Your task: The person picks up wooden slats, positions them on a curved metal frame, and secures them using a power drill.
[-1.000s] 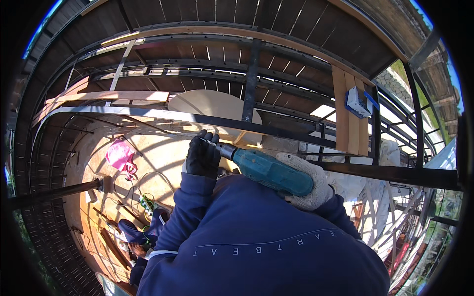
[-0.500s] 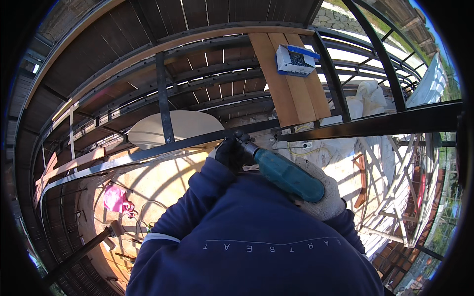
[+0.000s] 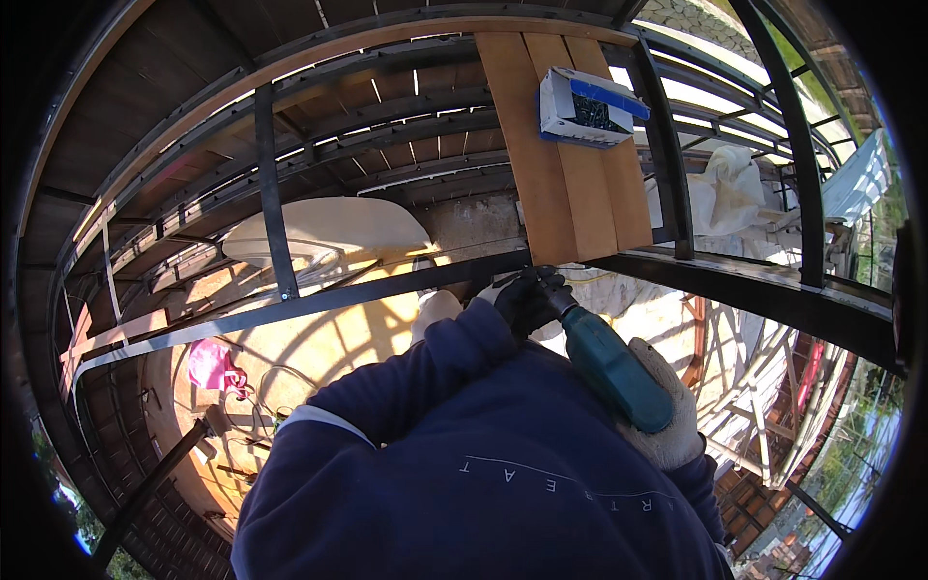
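Note:
My right hand (image 3: 662, 401), in a pale work glove, grips a teal power drill (image 3: 613, 367). The drill slants toward the near end of the wooden boards (image 3: 546, 193), its dark chuck (image 3: 558, 295) up front. Beside the chuck, my left hand (image 3: 522, 302) wears a dark-palmed glove with its fingers curled closed. Whatever those fingers pinch is hidden, and the drill's tip is too small to make out. An open blue and white box (image 3: 585, 111) holding small dark screws lies on the boards.
A black metal beam (image 3: 367, 295) runs across in front of me, with dark crossbars (image 3: 277, 193) beyond. Far below lie a pink bag (image 3: 210, 364) and a pale oval panel (image 3: 329, 230). Scaffold poles (image 3: 759, 416) stand to the right.
Both hands and the drill have shifted right, to the boards' near end. The box and boards appear larger as the view has moved closer.

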